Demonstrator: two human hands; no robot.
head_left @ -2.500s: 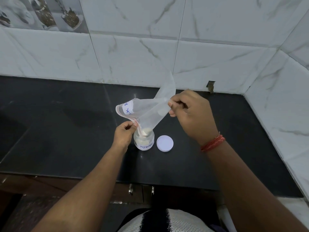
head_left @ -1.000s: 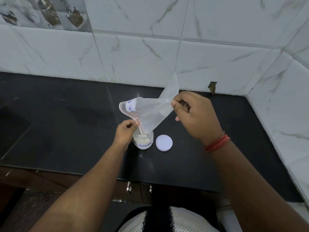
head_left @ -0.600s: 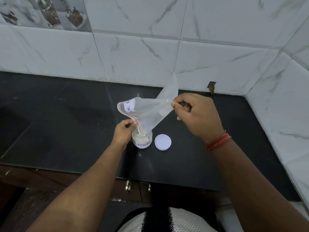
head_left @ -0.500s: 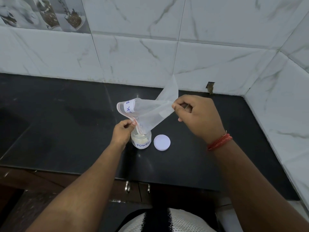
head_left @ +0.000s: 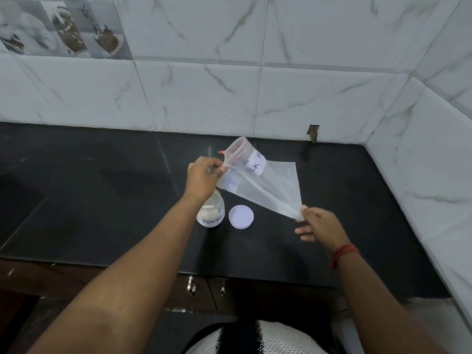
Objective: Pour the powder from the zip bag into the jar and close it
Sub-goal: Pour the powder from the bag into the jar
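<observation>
White marble-veined wall tiles (head_left: pixel 306 93) meet in the corner at right; a printed tile (head_left: pixel 61 26) sits top left. Black stone counter (head_left: pixel 89 195), glossy, with cabinet handles (head_left: pixel 191 286) under its front edge. Zip bag (head_left: pixel 265 186) held in the air over the counter's middle, apparently empty, mouth up-left. Left hand (head_left: pixel 203 176) pinches the bag's mouth; right hand (head_left: pixel 320 224) pinches a bottom corner, other fingers loose. Jar (head_left: pixel 211 213), open, powder inside, near the front edge; lid (head_left: pixel 241 216) just beside it.
</observation>
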